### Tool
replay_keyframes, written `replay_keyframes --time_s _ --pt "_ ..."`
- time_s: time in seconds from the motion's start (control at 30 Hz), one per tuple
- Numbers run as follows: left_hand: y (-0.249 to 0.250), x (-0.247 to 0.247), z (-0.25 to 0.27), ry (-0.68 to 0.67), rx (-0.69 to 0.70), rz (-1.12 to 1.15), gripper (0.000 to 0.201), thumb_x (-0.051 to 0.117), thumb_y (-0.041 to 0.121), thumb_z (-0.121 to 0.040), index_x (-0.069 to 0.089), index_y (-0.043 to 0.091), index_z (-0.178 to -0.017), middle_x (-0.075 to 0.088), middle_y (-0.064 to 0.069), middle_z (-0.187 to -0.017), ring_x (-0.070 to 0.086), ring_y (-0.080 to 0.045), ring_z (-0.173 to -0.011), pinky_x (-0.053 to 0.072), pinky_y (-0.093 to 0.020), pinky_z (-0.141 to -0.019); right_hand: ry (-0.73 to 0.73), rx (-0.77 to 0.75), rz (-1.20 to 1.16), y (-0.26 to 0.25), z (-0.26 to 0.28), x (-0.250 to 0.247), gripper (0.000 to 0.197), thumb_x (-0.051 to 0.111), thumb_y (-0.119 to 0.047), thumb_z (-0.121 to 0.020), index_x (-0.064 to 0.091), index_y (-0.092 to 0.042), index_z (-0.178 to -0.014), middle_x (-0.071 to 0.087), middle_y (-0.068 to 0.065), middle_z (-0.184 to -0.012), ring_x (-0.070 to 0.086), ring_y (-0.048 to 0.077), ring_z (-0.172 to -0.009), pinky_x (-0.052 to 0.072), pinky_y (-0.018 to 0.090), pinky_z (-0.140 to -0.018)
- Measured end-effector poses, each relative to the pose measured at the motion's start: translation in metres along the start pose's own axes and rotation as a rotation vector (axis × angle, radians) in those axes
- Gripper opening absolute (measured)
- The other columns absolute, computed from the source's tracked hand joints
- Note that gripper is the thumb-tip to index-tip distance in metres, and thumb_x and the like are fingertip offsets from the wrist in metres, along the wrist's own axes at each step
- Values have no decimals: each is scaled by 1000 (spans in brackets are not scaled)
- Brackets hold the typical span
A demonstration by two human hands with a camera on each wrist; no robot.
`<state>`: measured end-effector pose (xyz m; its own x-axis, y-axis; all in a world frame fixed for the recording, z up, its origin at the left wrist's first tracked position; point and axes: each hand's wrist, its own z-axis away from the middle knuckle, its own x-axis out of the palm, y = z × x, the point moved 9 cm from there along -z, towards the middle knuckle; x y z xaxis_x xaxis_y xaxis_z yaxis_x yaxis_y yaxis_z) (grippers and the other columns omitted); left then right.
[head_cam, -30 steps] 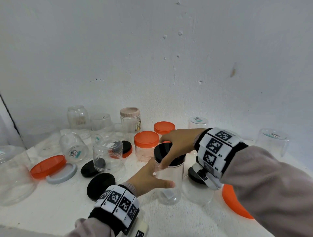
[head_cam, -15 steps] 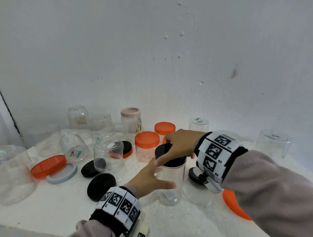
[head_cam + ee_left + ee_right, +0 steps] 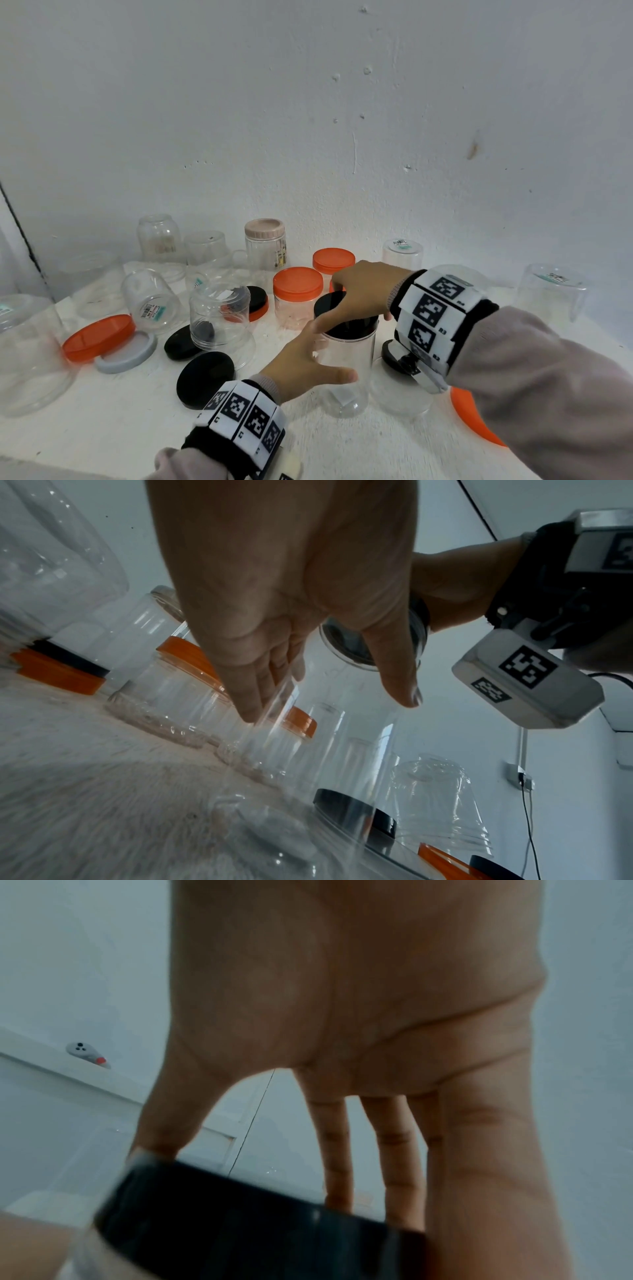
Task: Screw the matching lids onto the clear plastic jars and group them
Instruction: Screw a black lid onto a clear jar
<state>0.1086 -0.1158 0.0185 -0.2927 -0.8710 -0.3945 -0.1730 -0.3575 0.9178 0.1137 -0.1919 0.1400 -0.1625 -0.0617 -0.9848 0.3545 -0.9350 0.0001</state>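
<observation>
A tall clear jar stands upright mid-table with a black lid on its mouth. My right hand comes down from above and grips that lid, thumb on one side and fingers on the other; the right wrist view shows the black lid between them. My left hand holds the jar's body, thumb in front and fingers behind. In the left wrist view the left hand lies against the jar's clear wall, under the lid.
Two orange-lidded jars and a beige-lidded jar stand behind. Loose black lids, an orange lid and a grey lid lie left among upturned clear jars. Another orange lid lies right.
My right hand has turned a little on the black lid. The left hand stays on the jar, which has not shifted on the table.
</observation>
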Motion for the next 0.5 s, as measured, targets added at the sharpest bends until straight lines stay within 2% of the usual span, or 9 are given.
replay_keyframes --time_s 0.03,0.07,0.13,0.17,0.23,0.33,0.37,0.43,0.5 --pt "0 0 0 -3 1 0 89 86 33 -67 30 53 -134 35 17 -140 38 -11 -130 34 -30 -105 -12 -5 -6 0 0 1 74 59 -75 -71 54 -20 -121 59 -1 -113 54 8 -65 42 23 -55" --pt "0 1 0 -9 0 -2 92 85 33 -68 29 48 -139 35 17 -141 37 -12 -131 34 -30 -105 -46 -20 -17 0 1 2 76 61 -73 -72 51 -22 -128 56 -2 -122 58 11 -81 47 25 -66" --pt "0 2 -1 -19 -9 1 97 85 31 -69 25 39 -145 37 16 -142 37 -12 -133 34 -29 -103 -137 -66 -35 -1 2 5 82 70 -62 -72 37 -33 -142 42 -7 -142 48 16 -121 45 35 -96" --pt "0 2 -1 -19 -15 11 98 85 31 -69 23 37 -145 38 16 -142 36 -12 -133 34 -28 -101 -167 -86 -39 -3 4 5 83 73 -55 -72 34 -38 -143 36 -9 -146 40 16 -130 40 38 -103" --pt "-1 1 -1 -15 -19 23 100 85 31 -68 21 37 -145 39 15 -143 37 -11 -132 34 -27 -99 -173 -118 -46 -6 5 2 78 76 -46 -73 38 -42 -141 33 -11 -148 35 16 -134 38 39 -105" --pt "-2 1 0 -12 -21 24 98 85 33 -67 22 40 -142 39 15 -143 37 -10 -132 34 -27 -100 -128 -125 -62 -6 2 0 73 76 -51 -71 46 -39 -136 43 -10 -140 47 13 -120 44 37 -99" --pt "-2 2 -1 -13 -20 18 96 85 33 -68 23 41 -141 38 16 -142 37 -10 -132 34 -28 -100 -114 -114 -72 -5 1 0 72 75 -54 -71 48 -36 -135 47 -9 -134 54 9 -104 48 33 -90" --pt "-1 2 0 -14 -12 1 96 85 34 -68 25 41 -143 36 17 -142 37 -11 -131 35 -30 -103 -81 -72 -60 -3 1 1 69 69 -63 -71 51 -30 -129 52 -7 -117 51 2 -69 45 25 -64" --pt "-1 1 0 -6 -17 -7 100 85 36 -66 24 40 -145 36 14 -143 38 -12 -132 34 -33 -107 -54 -34 -10 -1 0 2 71 62 -71 -72 50 -26 -126 52 -6 -111 48 3 -59 38 23 -53"
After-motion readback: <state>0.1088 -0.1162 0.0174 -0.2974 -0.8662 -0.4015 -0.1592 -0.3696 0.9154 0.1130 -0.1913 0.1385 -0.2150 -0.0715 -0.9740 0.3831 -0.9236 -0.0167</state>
